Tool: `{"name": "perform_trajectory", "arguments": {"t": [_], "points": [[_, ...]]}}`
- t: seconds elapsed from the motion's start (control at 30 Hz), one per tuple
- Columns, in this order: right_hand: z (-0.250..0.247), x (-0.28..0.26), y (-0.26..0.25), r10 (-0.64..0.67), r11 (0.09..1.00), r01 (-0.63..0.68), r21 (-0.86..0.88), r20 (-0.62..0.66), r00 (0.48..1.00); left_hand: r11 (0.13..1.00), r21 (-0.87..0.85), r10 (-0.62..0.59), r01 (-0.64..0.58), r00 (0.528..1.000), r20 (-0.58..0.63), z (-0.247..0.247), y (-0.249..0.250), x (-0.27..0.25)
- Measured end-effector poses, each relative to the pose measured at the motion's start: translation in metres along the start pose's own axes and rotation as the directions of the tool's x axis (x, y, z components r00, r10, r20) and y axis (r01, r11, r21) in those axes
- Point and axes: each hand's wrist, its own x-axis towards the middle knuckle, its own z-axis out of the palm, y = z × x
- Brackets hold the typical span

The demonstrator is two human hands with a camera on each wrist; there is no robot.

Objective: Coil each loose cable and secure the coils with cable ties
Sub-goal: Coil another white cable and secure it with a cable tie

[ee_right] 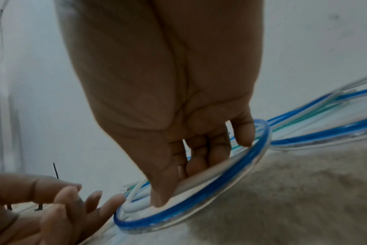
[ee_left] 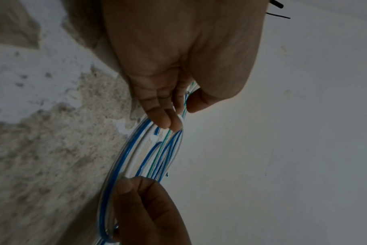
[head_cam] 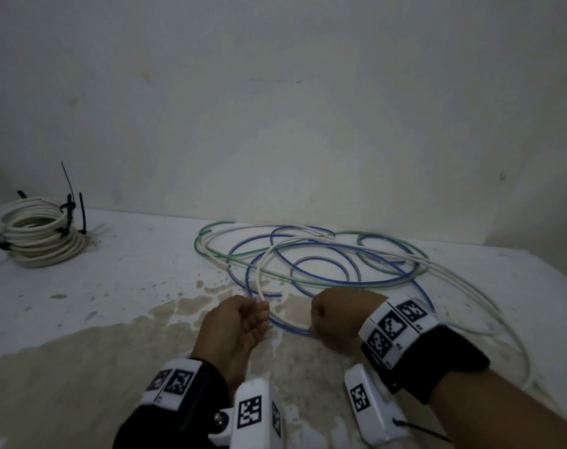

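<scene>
- White-painted counter (head_cam: 120, 280) met a plain pale wall at the far side, its paint worn to a bare brownish patch at the near edge.
- Loose cables (head_cam: 324, 257), blue, green and white, sprawled in tangled loops across the middle and right of the counter.
- At the far left sat a finished stack of white coils (head_cam: 39, 236), bound with black cable ties (head_cam: 81, 218) whose tails stuck upward.
- The left hand (head_cam: 235, 325) was raised near the middle, its grip narrow, fingertips pinching the end of a white cable (head_cam: 262, 280) that arched up from the tangle.
- The right hand (head_cam: 335, 314) sat just right of it, knuckles up, its grip curled round a blue cable (ee_right: 199, 197), thumb pressing a loop of it down against the counter.
- Both hands were close together but not touching.
</scene>
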Motion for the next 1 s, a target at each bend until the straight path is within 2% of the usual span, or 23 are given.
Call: {"name": "perform_trajectory", "arguments": {"t": [0.1,0.17,0.23,0.3,0.43,0.5,0.57,0.6,0.67,0.7,0.77,0.8,0.87,0.93,1.0], "points": [[-0.001,0.0,0.004,0.004,0.994,0.004,0.113,-0.074,0.997,1.0,0.015,0.005,-0.006,1.0,0.017,0.0,0.0,-0.001],[-0.006,-0.005,0.008,-0.003,0.969,0.052,0.242,-0.198,0.98,1.0,0.011,-0.005,0.005,0.999,0.039,0.0,0.001,-0.001],[-0.015,-0.013,0.013,-0.013,0.947,0.124,0.295,-0.351,0.936,1.0,0.009,-0.016,0.016,0.998,0.067,-0.001,0.002,-0.001],[-0.029,-0.025,0.018,-0.04,0.944,0.199,0.265,-0.506,0.861,1.0,0.0,-0.019,0.019,0.996,0.083,-0.001,0.001,0.0],[-0.068,-0.064,0.027,-0.088,0.925,0.338,0.172,-0.769,0.633,0.991,-0.128,0.037,-0.023,0.994,0.106,0.003,0.008,-0.008],[-0.09,-0.092,0.027,-0.105,0.913,0.384,0.139,-0.829,0.549,0.964,-0.222,0.176,-0.148,0.978,0.11,0.01,0.017,-0.018],[-0.106,-0.12,0.025,-0.101,0.888,0.436,0.146,-0.863,0.495,0.915,-0.159,0.389,-0.371,0.915,0.102,0.019,0.027,-0.029],[-0.113,-0.133,0.023,-0.1,0.867,0.472,0.16,-0.872,0.48,0.873,-0.074,0.488,-0.482,0.865,0.12,0.025,0.032,-0.037],[-0.12,-0.152,0.022,-0.091,0.8,0.559,0.217,-0.877,0.471,0.74,0.099,0.633,-0.666,0.738,0.233,0.041,0.041,-0.055],[-0.121,-0.158,0.023,-0.08,0.764,0.595,0.25,-0.878,0.472,0.673,0.154,0.665,-0.724,0.683,0.303,0.049,0.047,-0.064],[-0.119,-0.159,0.026,-0.029,0.726,0.623,0.292,-0.891,0.452,0.623,0.164,0.639,-0.765,0.618,0.458,0.064,0.058,-0.08],[-0.117,-0.156,0.028,0.011,0.726,0.616,0.306,-0.901,0.435,0.668,0.135,0.577,-0.732,0.623,0.528,0.072,0.063,-0.088],[-0.108,-0.145,0.033,0.105,0.727,0.585,0.359,-0.901,0.422,0.807,0.071,0.422,-0.586,0.657,0.625,0.084,0.068,-0.104],[-0.094,-0.133,0.035,0.17,0.722,0.545,0.427,-0.872,0.459,0.874,0.067,0.34,-0.482,0.703,0.625,0.093,0.068,-0.115],[-0.079,-0.121,0.034,0.18,0.75,0.477,0.459,-0.834,0.521,0.907,0.03,0.323,-0.421,0.738,0.592,0.096,0.07,-0.122]]}}
